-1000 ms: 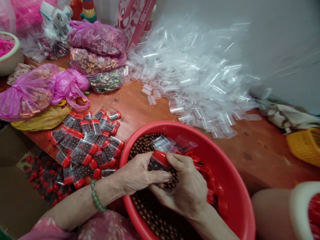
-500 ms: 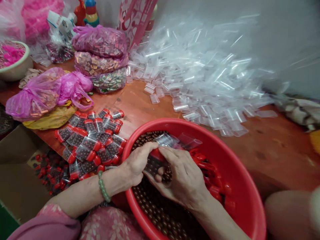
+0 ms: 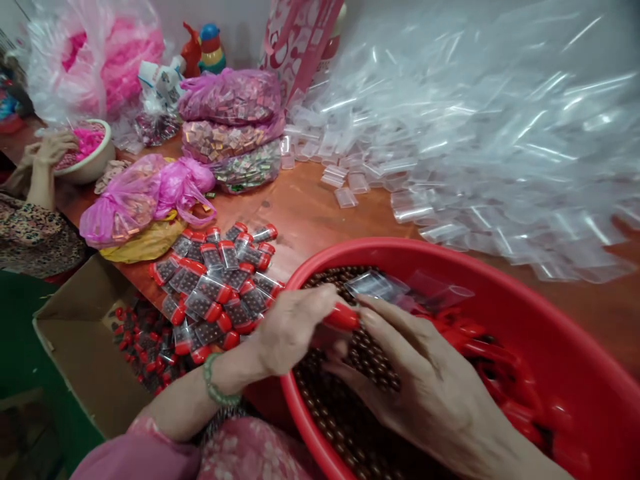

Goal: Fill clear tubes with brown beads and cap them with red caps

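My left hand (image 3: 293, 328), with a green bead bracelet at the wrist, is closed around a small clear plastic case with a red cap (image 3: 344, 316). The case's body is mostly hidden by the fingers. My right hand (image 3: 433, 370) is just to the right, its fingers apart, with fingertips close to the cap; whether they touch it I cannot tell. Both hands are over a big red basin (image 3: 345, 248). Inside the basin are glossy dark brown balls (image 3: 345, 407), loose red caps (image 3: 505, 373) and several clear plastic sleeves (image 3: 377, 285).
Filled red-capped cases (image 3: 210, 293) are heaped left of the basin, with more in a cardboard box (image 3: 85, 353). Clear sleeves (image 3: 465, 160) form a large pile behind. Pink bags (image 3: 233, 97) stand at the back. Another person's hands (image 3: 50, 150) are at a white bowl (image 3: 103, 157).
The view has swung to the left, bringing the other person into sight. My left hand has turned with the case, and my right fingers have spread away from it.
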Available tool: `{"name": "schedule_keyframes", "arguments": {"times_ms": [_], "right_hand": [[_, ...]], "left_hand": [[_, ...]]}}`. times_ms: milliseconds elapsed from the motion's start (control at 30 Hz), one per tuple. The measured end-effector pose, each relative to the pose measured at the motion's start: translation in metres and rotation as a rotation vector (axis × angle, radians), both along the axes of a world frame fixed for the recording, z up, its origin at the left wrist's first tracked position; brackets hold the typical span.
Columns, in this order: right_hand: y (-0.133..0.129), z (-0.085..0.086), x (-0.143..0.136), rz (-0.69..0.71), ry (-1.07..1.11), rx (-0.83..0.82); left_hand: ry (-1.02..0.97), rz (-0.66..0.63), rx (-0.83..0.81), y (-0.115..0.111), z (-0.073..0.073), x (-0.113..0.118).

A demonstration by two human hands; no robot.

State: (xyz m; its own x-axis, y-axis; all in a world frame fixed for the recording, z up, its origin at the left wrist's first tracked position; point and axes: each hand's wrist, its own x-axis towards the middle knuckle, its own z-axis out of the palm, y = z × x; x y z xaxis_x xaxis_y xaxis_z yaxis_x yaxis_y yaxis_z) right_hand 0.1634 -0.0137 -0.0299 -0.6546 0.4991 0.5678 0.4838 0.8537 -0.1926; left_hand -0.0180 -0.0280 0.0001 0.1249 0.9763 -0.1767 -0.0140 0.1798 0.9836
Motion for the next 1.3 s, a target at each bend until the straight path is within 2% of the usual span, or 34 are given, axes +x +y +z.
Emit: {"name": "schedule_keyframes", "arguments": {"times_ms": [67, 133, 233, 267, 333, 433, 567, 667, 733, 833, 900, 1133, 1233, 1300], "right_hand": [[0.000, 0.004, 0.010, -0.051, -0.022, -0.026], [0.001, 0.008, 0.021, -0.113, -0.068, -0.045], [0.007, 0.011, 0.040, -0.222, -0.143, -0.106], [0.010, 0.010, 0.046, -0.265, -0.167, -0.133], [0.014, 0.008, 0.055, -0.345, -0.222, -0.187], [0.019, 0.003, 0.063, -0.409, -0.356, -0.297], [0.031, 0.007, 0.054, -0.411, -0.563, -0.448], [0.048, 0.012, 0.040, -0.401, -0.597, -0.454], [0.061, 0.014, 0.030, -0.399, -0.593, -0.433], [0.077, 0.013, 0.017, -0.325, -0.597, -0.433], [0.085, 0.012, 0.012, -0.261, -0.601, -0.453], [0.102, 0.014, 0.009, -0.152, -0.584, -0.562], [0.099, 0.024, 0.013, -0.085, -0.525, -0.588], [0.091, 0.029, 0.015, -0.072, -0.397, -0.677]], "left_hand": [[0.062, 0.029, 0.085, -0.012, 0.007, -0.027], [0.440, 0.223, 0.179, -0.023, 0.008, -0.059], [1.099, 0.300, 0.145, -0.030, -0.003, -0.103], [1.234, 0.327, 0.194, -0.029, -0.009, -0.113], [1.337, 0.359, 0.329, -0.024, -0.020, -0.118], [1.250, 0.290, 0.496, -0.017, -0.024, -0.096], [1.031, 0.082, 0.639, -0.002, -0.019, -0.039], [0.923, 0.019, 0.729, 0.016, -0.019, -0.006], [0.904, -0.057, 0.745, 0.028, -0.021, 0.008], [0.951, -0.179, 0.708, 0.041, -0.025, 0.018], [0.966, -0.207, 0.684, 0.045, -0.026, 0.019], [0.944, -0.176, 0.684, 0.047, -0.027, 0.019], [0.903, -0.157, 0.666, 0.047, -0.027, 0.017], [0.866, -0.145, 0.658, 0.047, -0.026, 0.016]]}}
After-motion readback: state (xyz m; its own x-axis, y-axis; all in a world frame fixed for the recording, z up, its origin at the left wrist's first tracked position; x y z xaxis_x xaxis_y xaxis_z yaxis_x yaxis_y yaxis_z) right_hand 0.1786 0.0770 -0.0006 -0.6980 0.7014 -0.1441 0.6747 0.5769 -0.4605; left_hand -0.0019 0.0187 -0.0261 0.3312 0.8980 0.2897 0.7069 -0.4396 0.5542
